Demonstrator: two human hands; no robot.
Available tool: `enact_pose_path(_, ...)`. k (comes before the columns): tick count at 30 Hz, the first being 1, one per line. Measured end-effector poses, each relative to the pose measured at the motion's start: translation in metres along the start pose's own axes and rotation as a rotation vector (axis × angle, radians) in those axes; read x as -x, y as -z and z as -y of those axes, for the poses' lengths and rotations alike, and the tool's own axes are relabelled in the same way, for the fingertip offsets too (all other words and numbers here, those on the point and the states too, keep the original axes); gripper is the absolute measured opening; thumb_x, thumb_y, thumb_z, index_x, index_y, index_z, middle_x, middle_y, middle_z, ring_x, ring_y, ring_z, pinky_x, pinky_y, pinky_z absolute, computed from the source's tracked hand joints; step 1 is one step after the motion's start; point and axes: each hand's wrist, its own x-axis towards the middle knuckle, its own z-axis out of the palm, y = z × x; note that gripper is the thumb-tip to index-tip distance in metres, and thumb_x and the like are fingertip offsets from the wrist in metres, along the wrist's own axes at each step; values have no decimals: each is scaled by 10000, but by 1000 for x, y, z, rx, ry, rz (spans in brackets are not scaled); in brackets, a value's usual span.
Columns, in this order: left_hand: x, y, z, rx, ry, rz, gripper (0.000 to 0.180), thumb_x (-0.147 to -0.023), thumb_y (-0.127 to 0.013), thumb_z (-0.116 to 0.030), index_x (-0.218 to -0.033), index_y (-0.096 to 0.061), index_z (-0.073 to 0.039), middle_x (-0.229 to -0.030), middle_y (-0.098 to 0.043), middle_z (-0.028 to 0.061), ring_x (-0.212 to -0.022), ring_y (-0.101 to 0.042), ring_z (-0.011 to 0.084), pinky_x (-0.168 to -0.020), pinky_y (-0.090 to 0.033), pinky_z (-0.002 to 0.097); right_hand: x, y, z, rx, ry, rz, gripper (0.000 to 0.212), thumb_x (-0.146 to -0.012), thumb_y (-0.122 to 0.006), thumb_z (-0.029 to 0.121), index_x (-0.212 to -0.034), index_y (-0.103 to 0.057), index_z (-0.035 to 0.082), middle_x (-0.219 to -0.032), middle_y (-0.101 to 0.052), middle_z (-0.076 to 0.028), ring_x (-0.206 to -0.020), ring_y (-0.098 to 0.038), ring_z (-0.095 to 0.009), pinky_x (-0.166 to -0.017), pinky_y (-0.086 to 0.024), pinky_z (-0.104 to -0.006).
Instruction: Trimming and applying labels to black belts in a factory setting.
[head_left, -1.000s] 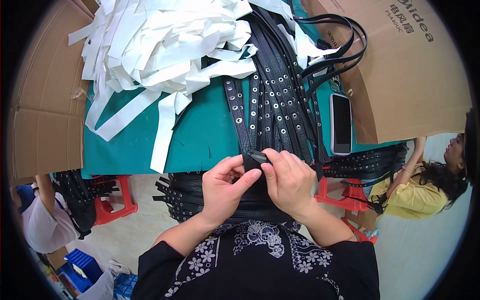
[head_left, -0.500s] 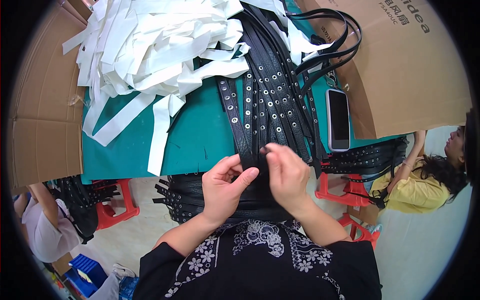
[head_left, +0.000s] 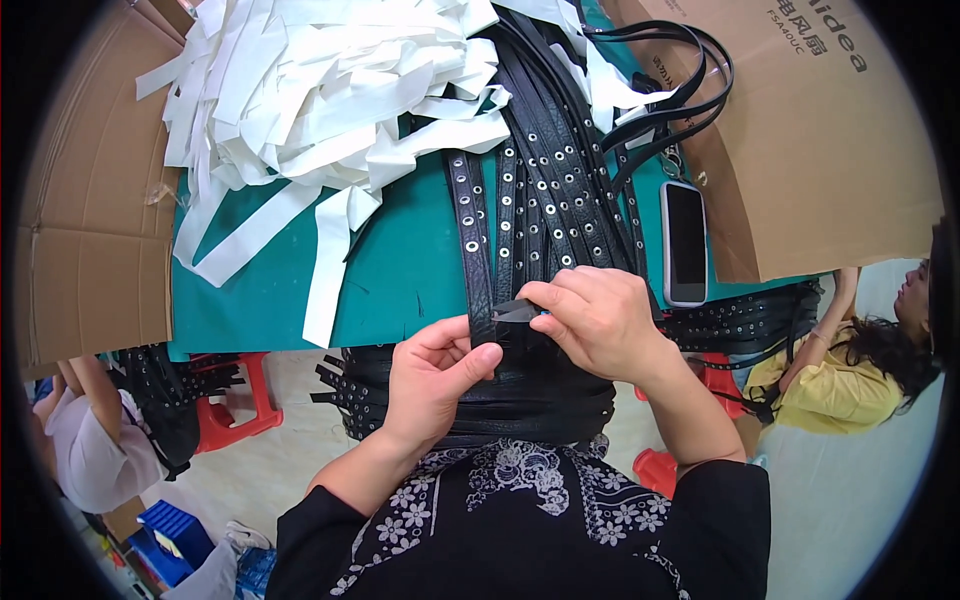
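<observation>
My left hand (head_left: 425, 380) pinches the lower end of a black eyeleted strap (head_left: 478, 270) between thumb and fingers, at the near edge of the table. In my right hand (head_left: 605, 325) is a small pair of dark thread snips (head_left: 514, 311), its blades pointing left at the strap just beside my left fingertips. Whether the blades touch the strap I cannot tell. More black straps (head_left: 560, 190) with metal eyelets hang side by side toward me, partly behind my right hand. Another bundle of black straps (head_left: 470, 415) lies across my lap.
White strips (head_left: 300, 90) are heaped at the far left of the green table (head_left: 400, 270). A phone (head_left: 684, 245) lies right of the straps. Cardboard boxes (head_left: 95, 200) flank both sides. People sit at left (head_left: 95, 450) and right (head_left: 840, 375), near red stools (head_left: 240, 410).
My right hand has opened out from its blurred, curled pose, and the snips now show clearly beside the strap end. My left hand has shifted slightly left and down, still pinching the strap.
</observation>
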Motion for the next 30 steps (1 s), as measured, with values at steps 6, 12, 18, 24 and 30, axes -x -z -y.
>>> enact_pose_path(6,-1,4,-3,15,22,28,264,-760,-645,-34,-1005,-576,39,-789,-606,49,-678,-546,89,-608,-447,205,-6,0,-1,-68,43,18,179,-778,-581,237,-880,-588,89,-608,-483,-37,-525,-509,-203,-461,-392,-310)
enact_pose_path(12,-1,6,-3,33,56,15,262,-764,-642,-41,-1007,-580,36,-787,-608,49,-679,-549,86,-607,-447,198,-7,1,0,17,61,20,185,-738,-621,233,-859,-596,95,-596,-481,-25,-514,-504,-193,-452,-386,-306)
enact_pose_path(18,-4,12,3,72,68,69,274,-765,-650,-62,-1016,-584,24,-785,-607,53,-686,-554,104,-608,-445,205,-7,-2,-1,37,107,0,185,-731,-628,219,-856,-595,87,-575,-460,-34,-492,-484,-198,-440,-369,-298)
enact_pose_path(24,-1,11,4,41,-40,56,277,-831,-587,-118,-1067,-565,26,-805,-607,73,-697,-566,150,-652,-456,254,-4,-14,10,-809,-547,-110,251,-895,-488,233,-945,-561,-2,-738,-516,31,-605,-409,-32,-555,-332,-180)
enact_pose_path(30,4,8,-3,86,35,101,319,-918,-436,-226,-1011,-558,54,-779,-611,99,-680,-580,174,-666,-462,289,-17,-34,24,-1274,-742,56,174,-824,-603,189,-808,-579,18,-681,-544,21,-602,-456,-36,-563,-360,-180)
